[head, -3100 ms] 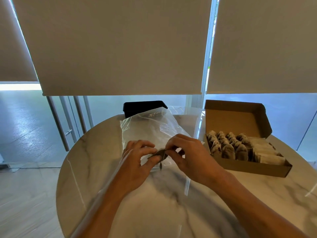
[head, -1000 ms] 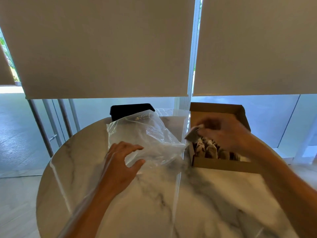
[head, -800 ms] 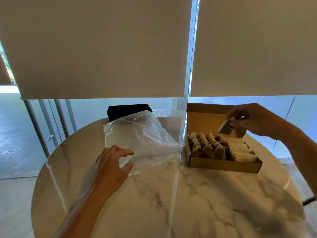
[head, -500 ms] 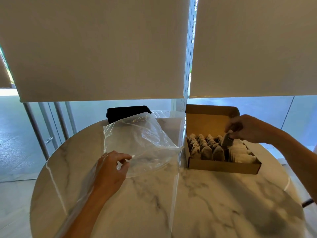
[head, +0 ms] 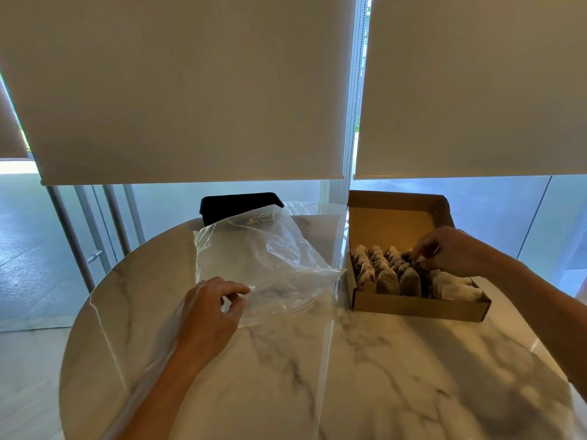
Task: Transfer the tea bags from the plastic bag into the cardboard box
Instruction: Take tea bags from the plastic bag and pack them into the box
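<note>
A round marble bench [head: 349, 376] fills the lower part of the frame, its curved edge running down the left side and its near half bare. At centre, a clear plastic bag [head: 270, 258] lies crumpled, its mouth facing the lower edge of the frame; its near rim is pinched between the thumb and curled fingers of the left hand [head: 209, 312]. A dark, leaf-like speck is seen through the film near the bag's far end (what it is cannot be told). Just to the right of the bag, barely apart from its corner, a cardboard box [head: 416, 306] is set with its lid standing open at the back. Rows of tea bags [head: 387, 277] are packed upright inside, and pale wrapped ones lie at the right end. The right hand [head: 451, 252] is held inside the box, fingertips closed on one tea bag among the rows. A black chair back [head: 235, 204] is seen behind the far edge of the bench, beneath two lowered roller blinds [head: 190, 90].
</note>
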A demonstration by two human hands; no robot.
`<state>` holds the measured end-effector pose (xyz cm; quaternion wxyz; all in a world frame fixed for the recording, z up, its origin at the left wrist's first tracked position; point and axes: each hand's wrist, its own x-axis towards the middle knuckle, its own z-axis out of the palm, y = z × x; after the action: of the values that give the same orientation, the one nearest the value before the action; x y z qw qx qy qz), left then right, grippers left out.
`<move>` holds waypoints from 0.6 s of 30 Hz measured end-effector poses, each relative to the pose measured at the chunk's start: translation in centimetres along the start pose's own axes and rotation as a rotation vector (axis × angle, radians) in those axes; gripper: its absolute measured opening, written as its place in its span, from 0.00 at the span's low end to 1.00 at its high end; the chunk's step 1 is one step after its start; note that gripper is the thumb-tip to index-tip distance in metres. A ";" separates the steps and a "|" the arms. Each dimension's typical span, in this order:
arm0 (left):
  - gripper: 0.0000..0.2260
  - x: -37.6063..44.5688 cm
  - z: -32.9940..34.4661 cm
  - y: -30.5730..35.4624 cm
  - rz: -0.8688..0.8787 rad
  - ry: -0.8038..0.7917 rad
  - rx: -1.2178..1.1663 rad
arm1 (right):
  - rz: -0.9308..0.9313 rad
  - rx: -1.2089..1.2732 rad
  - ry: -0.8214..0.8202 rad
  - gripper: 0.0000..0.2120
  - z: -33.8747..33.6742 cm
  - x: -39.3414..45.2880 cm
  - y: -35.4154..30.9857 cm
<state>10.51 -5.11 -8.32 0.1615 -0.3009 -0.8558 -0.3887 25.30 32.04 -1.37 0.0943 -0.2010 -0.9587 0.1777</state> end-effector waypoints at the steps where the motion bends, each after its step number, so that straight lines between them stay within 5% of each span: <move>1: 0.07 0.0 0.0 0.0 -0.003 -0.003 0.002 | -0.003 -0.005 -0.002 0.13 0.1 0.1 0.1; 8: 0.07 0.0 0.0 -0.4 -0.026 -0.026 -0.004 | -0.003 -0.042 -0.006 0.18 0.9 0.1 0.3; 13: 0.08 0.0 0.0 -0.1 -0.011 -0.021 -0.008 | 0.020 0.046 0.041 0.09 -0.4 -0.1 0.3; 18: 0.09 0.0 0.0 0.0 -0.010 -0.032 -0.012 | 0.034 -0.031 -0.005 0.11 0.7 -0.4 0.6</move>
<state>10.48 -5.11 -8.37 0.1441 -0.3037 -0.8574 -0.3898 25.68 32.18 -2.31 0.0855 -0.2180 -0.9581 0.1649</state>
